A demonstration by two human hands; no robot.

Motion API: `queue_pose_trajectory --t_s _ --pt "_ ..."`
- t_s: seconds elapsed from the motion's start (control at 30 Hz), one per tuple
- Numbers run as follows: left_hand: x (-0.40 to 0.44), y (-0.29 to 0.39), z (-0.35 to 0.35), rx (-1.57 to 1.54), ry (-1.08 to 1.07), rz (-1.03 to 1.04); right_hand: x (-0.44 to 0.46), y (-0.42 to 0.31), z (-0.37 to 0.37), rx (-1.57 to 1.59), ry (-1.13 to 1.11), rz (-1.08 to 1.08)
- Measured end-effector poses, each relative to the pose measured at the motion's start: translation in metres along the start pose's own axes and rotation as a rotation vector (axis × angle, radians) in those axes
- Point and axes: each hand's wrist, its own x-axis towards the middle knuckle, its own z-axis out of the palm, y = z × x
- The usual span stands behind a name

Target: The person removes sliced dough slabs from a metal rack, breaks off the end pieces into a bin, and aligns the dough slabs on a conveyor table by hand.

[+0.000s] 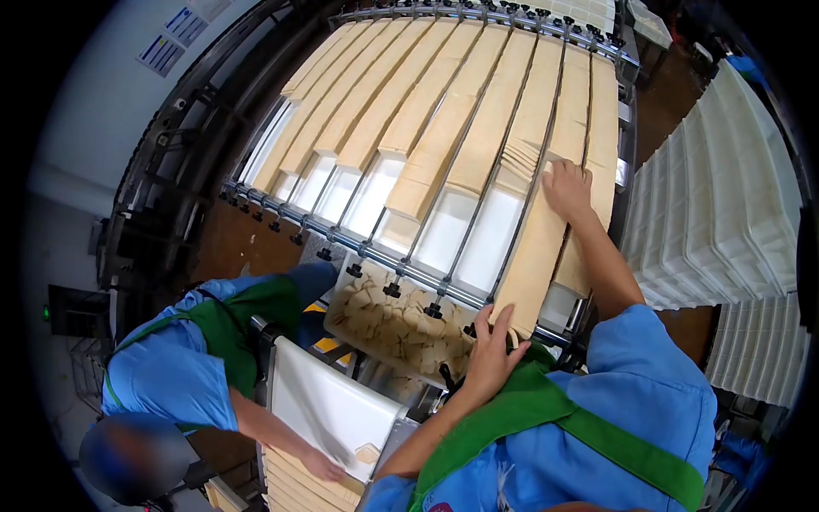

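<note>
Long rows of thin, pale yellow sheets point(478, 94) stand stacked in lanes between metal rods on a white surface. My right hand point(567, 189) rests on the far end of one row section point(537, 247), its fingers curled over the edge. Beside it, a few sheets point(519, 160) lean fanned out in the neighbouring lane. At the near end of the same section my left hand point(495, 346) presses with thumb and fingers, and a small curled piece shows by its fingertips.
Below the lanes sits a bin point(401, 333) of broken pieces. At the left, a co-worker point(171, 358) reaches over a white belt point(316, 392) with stacked sheets at its near end. White stacked trays point(717, 188) stand at the right. Black knobs point(392, 291) line the front rail.
</note>
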Motion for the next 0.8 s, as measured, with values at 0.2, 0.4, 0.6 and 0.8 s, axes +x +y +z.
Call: queue_pose_trajectory --t_s 0.2,0.4,0.6,0.8 --pt "0.005 -0.002 0.006 -0.005 0.003 -0.044 -0.003 -0.007 -0.012 -0.020 -0.041 0.031" --pt "0.007 0.004 0.007 -0.004 -0.010 -0.111 -0.006 -0.011 -0.013 -0.031 -0.073 -0.028" --pt "0.023 -0.002 0.018 -0.018 0.035 -0.025 -0.001 -0.004 0.005 0.000 -0.152 0.105" --pt "0.049 -0.030 0.051 0.009 -0.005 0.030 0.030 0.008 0.013 -0.052 -0.058 0.050"
